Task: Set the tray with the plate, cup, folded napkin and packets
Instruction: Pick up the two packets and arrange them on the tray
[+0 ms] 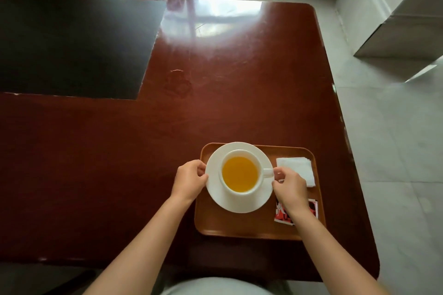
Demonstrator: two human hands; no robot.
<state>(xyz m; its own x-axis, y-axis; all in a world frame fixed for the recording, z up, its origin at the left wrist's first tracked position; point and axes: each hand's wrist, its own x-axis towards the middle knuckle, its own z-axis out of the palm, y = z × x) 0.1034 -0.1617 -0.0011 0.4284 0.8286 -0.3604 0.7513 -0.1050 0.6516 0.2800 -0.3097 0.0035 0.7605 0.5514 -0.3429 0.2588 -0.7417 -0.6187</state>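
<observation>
Squarely between both hands (189, 178) (288, 185): plate (239, 206), cup (239, 175).

Brown tray (215, 225) near right end of dark red table (119, 151). White plate (215, 196) on its left part, carrying cup (241, 171) of orange liquid. Left hand (189, 179) and right hand (288, 187) grip opposite plate rims. Folded napkin (297, 167) far right; packets (311, 208) nearer, partly under wrist.

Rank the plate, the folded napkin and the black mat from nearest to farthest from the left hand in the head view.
From the left hand:
1. Plate: its left rim is pinched by that hand.
2. Folded napkin: across the tray, right side.
3. Black mat: far left of the table.
</observation>
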